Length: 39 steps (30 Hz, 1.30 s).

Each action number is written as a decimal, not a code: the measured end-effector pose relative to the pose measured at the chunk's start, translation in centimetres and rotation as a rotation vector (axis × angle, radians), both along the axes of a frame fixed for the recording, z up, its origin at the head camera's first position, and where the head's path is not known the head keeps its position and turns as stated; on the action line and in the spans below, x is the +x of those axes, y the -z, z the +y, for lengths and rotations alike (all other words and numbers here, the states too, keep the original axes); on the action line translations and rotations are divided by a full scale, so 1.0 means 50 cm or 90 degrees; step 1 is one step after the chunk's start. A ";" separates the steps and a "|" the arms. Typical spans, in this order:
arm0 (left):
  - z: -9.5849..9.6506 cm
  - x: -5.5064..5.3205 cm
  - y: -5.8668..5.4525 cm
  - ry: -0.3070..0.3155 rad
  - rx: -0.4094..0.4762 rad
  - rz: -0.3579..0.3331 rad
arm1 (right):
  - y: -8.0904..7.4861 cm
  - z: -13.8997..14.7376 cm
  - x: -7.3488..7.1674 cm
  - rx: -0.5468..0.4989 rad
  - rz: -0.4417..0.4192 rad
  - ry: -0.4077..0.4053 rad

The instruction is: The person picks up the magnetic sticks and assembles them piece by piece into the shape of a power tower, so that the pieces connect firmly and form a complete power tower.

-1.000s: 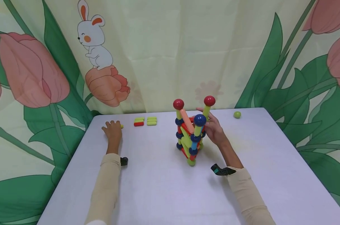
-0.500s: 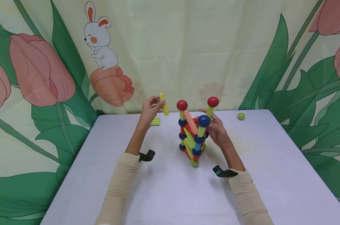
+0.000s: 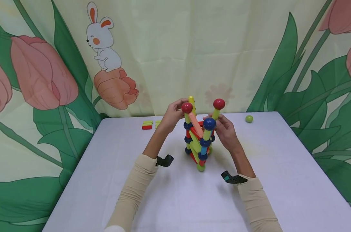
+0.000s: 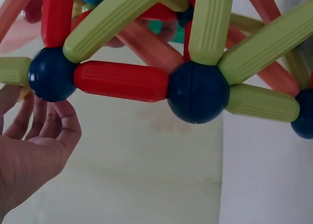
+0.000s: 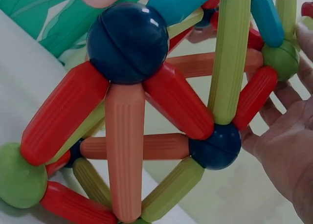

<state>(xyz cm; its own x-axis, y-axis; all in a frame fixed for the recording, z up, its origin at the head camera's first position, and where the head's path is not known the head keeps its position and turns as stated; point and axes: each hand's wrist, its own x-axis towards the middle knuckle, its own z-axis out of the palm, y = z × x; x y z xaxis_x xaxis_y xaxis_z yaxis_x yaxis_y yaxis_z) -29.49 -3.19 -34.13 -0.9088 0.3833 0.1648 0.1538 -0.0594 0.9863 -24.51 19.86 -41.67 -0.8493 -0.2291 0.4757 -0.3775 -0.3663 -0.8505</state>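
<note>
A tower of magnetic building sticks and balls (image 3: 196, 145) stands on the table, with red balls (image 3: 219, 103) and a blue ball (image 3: 209, 123) on its top posts. Behind its left red ball, my left hand (image 3: 173, 116) pinches an upright yellow stick (image 3: 191, 103). The ball and post partly cover those fingertips. My right hand (image 3: 226, 130) grips the tower's upper right side, fingers partly hidden behind it. From the left wrist, the left hand (image 4: 41, 136) shows beyond a blue ball (image 4: 53, 74). In the right wrist view, the right hand (image 5: 286, 141) is by a green ball (image 5: 281, 60).
Left of the tower, short green sticks (image 3: 147, 122) and a red stick (image 3: 147, 127) lie near the table's back edge. One loose green ball (image 3: 249, 119) sits at the back right. A printed curtain (image 3: 163, 58) hangs behind the white table (image 3: 105, 154).
My left hand has picked up the yellow stick from the far left of the table and carried it right, up to the tower. The right hand stays at the tower.
</note>
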 end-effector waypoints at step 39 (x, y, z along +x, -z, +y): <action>0.020 -0.043 0.013 0.258 -0.028 -0.053 | -0.023 -0.029 -0.001 -0.015 -0.072 0.166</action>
<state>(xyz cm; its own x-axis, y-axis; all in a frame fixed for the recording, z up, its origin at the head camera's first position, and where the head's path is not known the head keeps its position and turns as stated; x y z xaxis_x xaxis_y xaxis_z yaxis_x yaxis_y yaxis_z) -31.66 -2.16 -34.81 -0.6925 0.7178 0.0724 0.0454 -0.0568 0.9974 -24.58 18.43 -40.53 -0.9261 0.0133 0.3769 -0.3644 -0.2892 -0.8852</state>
